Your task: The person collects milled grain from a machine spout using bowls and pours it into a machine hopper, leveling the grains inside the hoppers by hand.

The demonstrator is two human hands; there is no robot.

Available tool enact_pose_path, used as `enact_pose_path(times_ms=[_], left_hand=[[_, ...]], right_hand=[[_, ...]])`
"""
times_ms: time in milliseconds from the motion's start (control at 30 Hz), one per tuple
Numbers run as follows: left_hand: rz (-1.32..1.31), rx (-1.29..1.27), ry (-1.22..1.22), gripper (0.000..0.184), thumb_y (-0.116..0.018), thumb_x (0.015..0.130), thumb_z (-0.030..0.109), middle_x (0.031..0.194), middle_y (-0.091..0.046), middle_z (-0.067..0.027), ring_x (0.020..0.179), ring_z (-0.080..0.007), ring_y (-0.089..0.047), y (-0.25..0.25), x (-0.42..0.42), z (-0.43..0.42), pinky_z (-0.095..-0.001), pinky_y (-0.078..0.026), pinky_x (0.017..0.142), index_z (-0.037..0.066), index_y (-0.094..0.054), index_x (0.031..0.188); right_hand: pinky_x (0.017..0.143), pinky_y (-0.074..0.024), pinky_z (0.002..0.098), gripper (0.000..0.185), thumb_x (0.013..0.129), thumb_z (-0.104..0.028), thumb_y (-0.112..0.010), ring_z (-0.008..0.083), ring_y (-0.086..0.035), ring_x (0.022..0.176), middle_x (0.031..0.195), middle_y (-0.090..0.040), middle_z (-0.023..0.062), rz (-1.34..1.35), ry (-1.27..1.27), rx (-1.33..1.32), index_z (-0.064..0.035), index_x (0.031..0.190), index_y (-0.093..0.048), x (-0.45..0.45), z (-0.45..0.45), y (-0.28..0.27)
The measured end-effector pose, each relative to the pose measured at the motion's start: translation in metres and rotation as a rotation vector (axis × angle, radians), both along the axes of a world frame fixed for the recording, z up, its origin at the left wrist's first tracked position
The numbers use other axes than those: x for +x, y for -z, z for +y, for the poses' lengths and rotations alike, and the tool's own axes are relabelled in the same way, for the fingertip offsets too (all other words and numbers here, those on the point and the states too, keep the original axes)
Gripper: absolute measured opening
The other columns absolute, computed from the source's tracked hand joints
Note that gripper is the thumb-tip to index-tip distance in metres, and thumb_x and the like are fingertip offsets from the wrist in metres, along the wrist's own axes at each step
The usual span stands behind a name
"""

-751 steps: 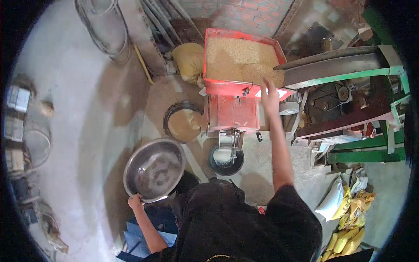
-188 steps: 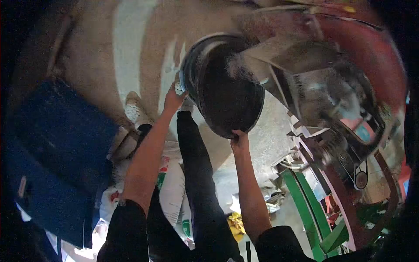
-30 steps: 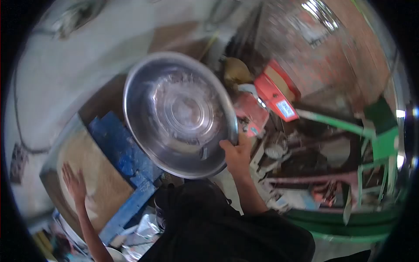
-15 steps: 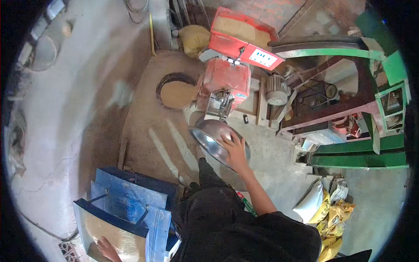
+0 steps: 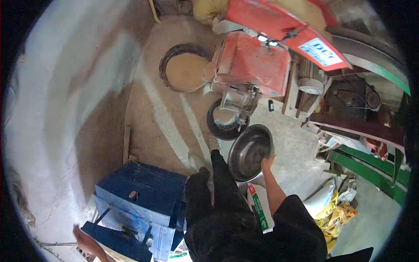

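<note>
My right hand (image 5: 268, 163) is closed on the rim of a metal basin (image 5: 251, 153), which hangs tilted above the floor. The basin looks empty, with marks on its bottom. At the lower left, my left hand (image 5: 85, 243) is by the edge of a blue wooden box (image 5: 139, 187); its fingers are partly smeared, and nothing shows in it. Just beyond the basin, a black tub (image 5: 214, 126) holds pale material under the metal spout (image 5: 238, 98) of a red machine (image 5: 255, 61). A wide black-rimmed tub (image 5: 165, 65) of tan grainy material stands left of the machine.
Above the machine is a red hopper (image 5: 279, 22) with a label. A motor (image 5: 310, 83) and a green-framed machine (image 5: 371, 166) stand at the right. Sacks (image 5: 338, 214) lie at the lower right, and a white-and-green sack (image 5: 260, 205) lies by my legs. A wall is at the left.
The basin has swung from above the black tub to the right, uncovering that tub. My left hand has left the grain in the blue box. The box's top now shows more fully.
</note>
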State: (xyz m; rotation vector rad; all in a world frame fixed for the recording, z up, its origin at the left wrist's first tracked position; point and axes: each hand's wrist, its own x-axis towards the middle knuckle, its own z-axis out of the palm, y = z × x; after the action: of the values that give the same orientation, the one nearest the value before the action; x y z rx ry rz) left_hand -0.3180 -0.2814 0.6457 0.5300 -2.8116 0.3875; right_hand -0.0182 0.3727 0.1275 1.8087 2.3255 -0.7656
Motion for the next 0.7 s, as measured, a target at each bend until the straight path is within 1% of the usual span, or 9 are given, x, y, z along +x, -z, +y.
enact_pose_path(times_ms=[33, 67, 100, 200, 267, 333, 400, 533, 700], left_hand=[[-0.223, -0.178, 0.234, 0.029, -0.045, 0.092, 0.027, 0.098, -0.064, -0.0094, 0.095, -0.0256, -0.058, 0.019, -0.024, 0.027, -0.0473, -0.041, 0.086, 0.007, -0.06, 0.107], [-0.508, -0.283, 0.334, 0.031, -0.048, 0.09, 0.025, 0.115, -0.059, -0.0082, 0.117, -0.0291, -0.046, 0.031, -0.056, 0.081, -0.0497, -0.023, 0.104, 0.011, -0.057, 0.116], [-0.483, -0.255, 0.619, 0.031, -0.048, 0.09, 0.027, 0.127, -0.05, -0.0093, 0.124, -0.0302, -0.038, 0.055, -0.079, 0.125, -0.055, -0.012, 0.106, 0.012, -0.057, 0.116], [-0.717, 0.117, 0.801, 0.037, -0.048, 0.09, 0.032, 0.132, -0.042, -0.0137, 0.126, -0.0316, -0.034, 0.158, -0.133, 0.181, -0.0538, -0.012, 0.107, 0.006, -0.055, 0.117], [-0.858, 0.07, 0.945, 0.04, -0.046, 0.091, 0.033, 0.127, -0.045, -0.0157, 0.124, -0.0313, -0.037, 0.24, -0.164, 0.207, -0.051, -0.017, 0.107, 0.006, -0.051, 0.12], [-0.99, 0.116, 1.07, 0.041, -0.045, 0.091, 0.032, 0.12, -0.05, -0.0167, 0.118, -0.0316, -0.042, 0.35, -0.188, 0.214, -0.0495, -0.024, 0.104, 0.006, -0.046, 0.124], [-1.129, 0.101, 1.23, 0.042, -0.044, 0.091, 0.03, 0.115, -0.053, -0.0172, 0.112, -0.0324, -0.047, 0.471, -0.205, 0.224, -0.0513, -0.03, 0.099, 0.008, -0.042, 0.127], [-1.064, 0.359, 0.97, 0.04, -0.048, 0.089, 0.028, 0.107, -0.058, -0.0168, 0.101, -0.0332, -0.055, 0.681, -0.2, 0.282, -0.0469, -0.041, 0.088, 0.011, -0.046, 0.125], [-1.005, 0.701, 0.573, 0.042, -0.053, 0.086, 0.024, 0.108, -0.059, -0.0168, 0.099, -0.0326, -0.057, 0.853, -0.124, 0.345, -0.0439, -0.045, 0.086, 0.01, -0.047, 0.124]], right_hand=[[0.105, -0.0238, 0.0511, 0.066, 0.07, -0.005, -0.052, 0.0482, -0.028, 0.125, 0.136, -0.03, 0.0295, 0.04, 0.071, -0.013, -0.0038, 0.133, -0.034, 0.003, 0.006, 0.023], [0.105, -0.0238, 0.0511, 0.066, 0.07, -0.005, -0.052, 0.0482, -0.028, 0.125, 0.136, -0.03, 0.0295, 0.031, 0.066, -0.022, -0.0038, 0.133, -0.034, -0.004, 0.008, 0.036], [0.103, -0.0279, 0.0506, 0.064, 0.069, -0.005, -0.053, 0.048, -0.033, 0.121, 0.132, -0.035, 0.0297, -0.059, 0.177, -0.03, -0.0015, 0.131, -0.036, -0.013, 0.011, 0.047], [0.096, -0.0373, 0.0486, 0.059, 0.068, -0.004, -0.054, 0.0451, -0.045, 0.113, 0.123, -0.046, 0.0278, -0.166, 0.336, -0.084, 0.0021, 0.125, -0.042, -0.032, 0.02, 0.052], [0.092, -0.0424, 0.0471, 0.056, 0.067, -0.003, -0.053, 0.0424, -0.051, 0.108, 0.117, -0.052, 0.0257, -0.176, 0.38, -0.133, 0.0034, 0.122, -0.045, -0.029, 0.02, 0.074], [0.076, -0.0478, 0.0377, 0.054, 0.063, 0.001, -0.051, 0.0338, -0.059, 0.083, 0.088, -0.061, 0.015, 0.178, 0.394, -0.156, 0.0015, 0.118, -0.047, -0.013, 0.019, 0.101], [0.071, -0.0478, 0.0374, 0.05, 0.063, 0.001, -0.051, 0.0302, -0.058, 0.076, 0.082, -0.059, 0.012, 0.262, 0.52, -0.341, -0.0001, 0.112, -0.049, -0.005, 0.014, 0.121], [0.052, -0.0438, 0.0346, 0.039, 0.061, 0.0, -0.054, 0.02, -0.052, 0.061, 0.072, -0.052, 0.0058, 0.276, 0.712, -0.595, -0.0044, 0.1, -0.051, -0.029, -0.01, 0.137], [0.069, -0.046, 0.0344, 0.035, 0.061, 0.0, -0.055, 0.0242, -0.054, 0.077, 0.082, -0.054, 0.0084, 0.417, 0.707, -0.818, -0.0027, 0.096, -0.052, 0.005, -0.014, 0.236]])
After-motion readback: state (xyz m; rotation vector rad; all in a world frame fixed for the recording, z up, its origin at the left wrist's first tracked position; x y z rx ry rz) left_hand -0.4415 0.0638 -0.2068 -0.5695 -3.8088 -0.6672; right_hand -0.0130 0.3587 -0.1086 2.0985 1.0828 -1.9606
